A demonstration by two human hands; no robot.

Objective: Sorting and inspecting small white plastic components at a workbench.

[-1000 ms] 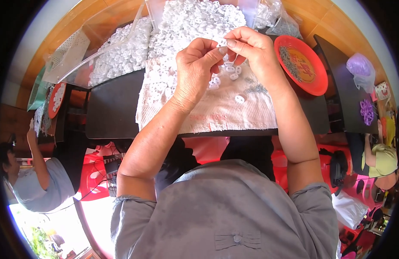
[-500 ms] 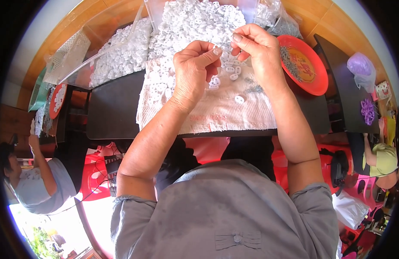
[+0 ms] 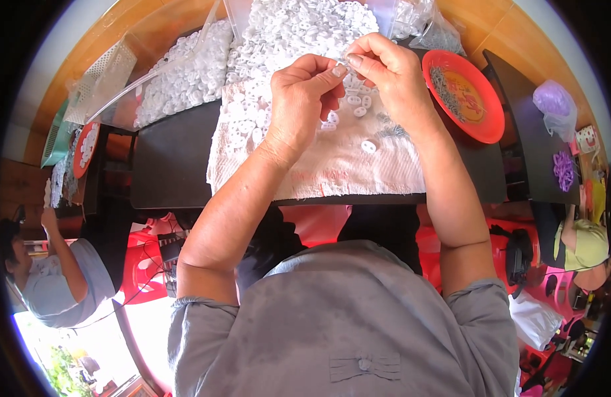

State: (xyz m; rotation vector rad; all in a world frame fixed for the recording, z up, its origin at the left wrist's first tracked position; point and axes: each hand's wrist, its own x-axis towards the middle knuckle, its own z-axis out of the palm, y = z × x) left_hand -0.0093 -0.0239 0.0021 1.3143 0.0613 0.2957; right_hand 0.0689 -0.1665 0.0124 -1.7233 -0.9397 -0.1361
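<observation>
White piece, mostly hidden, between the two hands.

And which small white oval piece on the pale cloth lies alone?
The white oval piece near the thin grey bits, toward the right of the pale cloth; other white pieces lie in groups or heaps.

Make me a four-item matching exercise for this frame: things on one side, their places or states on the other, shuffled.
Things
1. left hand
2. red plate
3. pale cloth
4. purple-and-clear bag

Places or states
A. under loose white pieces
B. farthest right of the four
C. pinching at the fingertips
D. right of the right hand, holding thin silvery pieces

Pairs: 1-C; 2-D; 3-A; 4-B
</observation>
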